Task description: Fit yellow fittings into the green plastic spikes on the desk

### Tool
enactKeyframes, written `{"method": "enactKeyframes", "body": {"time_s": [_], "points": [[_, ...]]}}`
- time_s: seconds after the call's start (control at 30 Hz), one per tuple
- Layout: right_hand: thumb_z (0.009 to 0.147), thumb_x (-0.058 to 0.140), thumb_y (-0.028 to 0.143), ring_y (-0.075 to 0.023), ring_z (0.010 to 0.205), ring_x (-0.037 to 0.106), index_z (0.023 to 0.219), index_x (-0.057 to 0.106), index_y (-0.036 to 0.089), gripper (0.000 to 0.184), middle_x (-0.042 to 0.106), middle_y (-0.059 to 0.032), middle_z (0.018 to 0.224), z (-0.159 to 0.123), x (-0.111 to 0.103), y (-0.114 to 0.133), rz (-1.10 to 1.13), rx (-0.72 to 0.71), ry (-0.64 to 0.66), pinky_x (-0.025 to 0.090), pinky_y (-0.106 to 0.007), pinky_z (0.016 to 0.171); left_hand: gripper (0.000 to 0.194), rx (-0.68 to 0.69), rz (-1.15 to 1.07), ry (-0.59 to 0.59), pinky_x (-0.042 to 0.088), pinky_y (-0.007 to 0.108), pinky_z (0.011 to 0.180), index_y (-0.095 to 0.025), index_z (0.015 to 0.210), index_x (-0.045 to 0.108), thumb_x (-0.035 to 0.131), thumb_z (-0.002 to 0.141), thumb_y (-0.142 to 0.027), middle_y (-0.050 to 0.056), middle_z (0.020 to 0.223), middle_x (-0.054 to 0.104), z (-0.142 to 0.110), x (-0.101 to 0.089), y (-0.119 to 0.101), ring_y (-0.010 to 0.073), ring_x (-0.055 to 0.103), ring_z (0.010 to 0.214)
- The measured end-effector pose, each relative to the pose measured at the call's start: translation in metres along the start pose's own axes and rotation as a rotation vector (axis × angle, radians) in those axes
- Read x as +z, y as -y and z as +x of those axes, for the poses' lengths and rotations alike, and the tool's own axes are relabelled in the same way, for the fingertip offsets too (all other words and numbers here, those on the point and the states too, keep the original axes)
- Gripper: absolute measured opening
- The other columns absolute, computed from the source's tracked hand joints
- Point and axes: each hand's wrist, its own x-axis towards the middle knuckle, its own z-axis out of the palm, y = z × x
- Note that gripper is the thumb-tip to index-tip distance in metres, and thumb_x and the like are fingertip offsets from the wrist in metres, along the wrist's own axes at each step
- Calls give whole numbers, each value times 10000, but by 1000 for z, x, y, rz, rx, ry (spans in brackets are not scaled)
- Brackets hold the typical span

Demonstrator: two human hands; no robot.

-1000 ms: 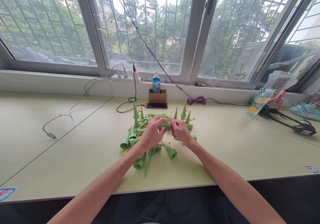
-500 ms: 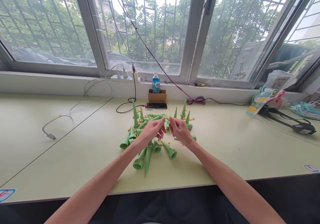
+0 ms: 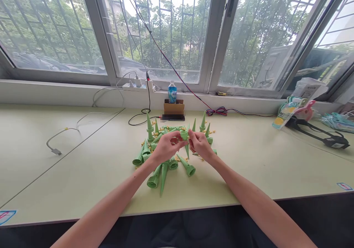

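Between my hands, above a pile, a green plant watering spike [image 3: 187, 150] hangs with its tip down and its wide threaded collar up. My left hand [image 3: 168, 144] grips the collar between thumb and fingers. From the other side, my right hand [image 3: 200, 143] is closed, its thumb and forefinger pinching the spike's side just below the collar. The exact part in that pinch is hidden. Around and beneath lie several more green spikes, such as one on its side [image 3: 189, 168] and one standing upright [image 3: 203, 122]. Small yellow valves [image 3: 212, 131] are scattered among them.
At the back stand a blue-labelled bottle [image 3: 172, 93] and a small cardboard box [image 3: 179, 107], with a dark phone [image 3: 177, 117] before it. Coiled wires [image 3: 217, 111] lie right of these. A black strap device [image 3: 332, 141] rests at far right, a grey cable [image 3: 56, 151] at left.
The held spike now shows its long point below the hands and its collar above. My left hand has shifted its fingers around the collar; my right hand stays nearly in place.
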Motion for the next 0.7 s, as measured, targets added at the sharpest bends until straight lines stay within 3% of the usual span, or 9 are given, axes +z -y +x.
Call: {"method": "enactKeyframes", "body": {"time_s": [0.17,0.3,0.53,0.7], "points": [[873,518,600,-65,252,312,435,337,212,613,308,65,333,0,2,3,114,64,20,233,-225,295,271,185,212,-98,507,230,544,-185,1008,648,660,827,-386,33,871,599,1,4,8,109,552,635],[877,512,579,-63,250,309,430,319,215,607,300,64,323,1,3,4,107,80,30,219,-221,294,248,209,263,-105,510,230,544,-192,1026,642,639,844,-361,36,901,600,0,4,7,103,546,617],[846,521,664,-58,281,319,515,372,208,583,327,73,400,2,5,-1,30,47,-26,249,-224,296,289,66,176,-160,497,237,532,-202,1022,573,648,822,-396,50,975,621,1,5,6,105,575,606],[882,467,664,-63,314,356,555,414,197,572,369,58,449,1,3,-1,-40,-6,-59,261,-224,316,349,-132,-90,-108,458,237,436,-172,886,528,624,822,-502,41,823,608,2,4,0,107,556,515]]}}
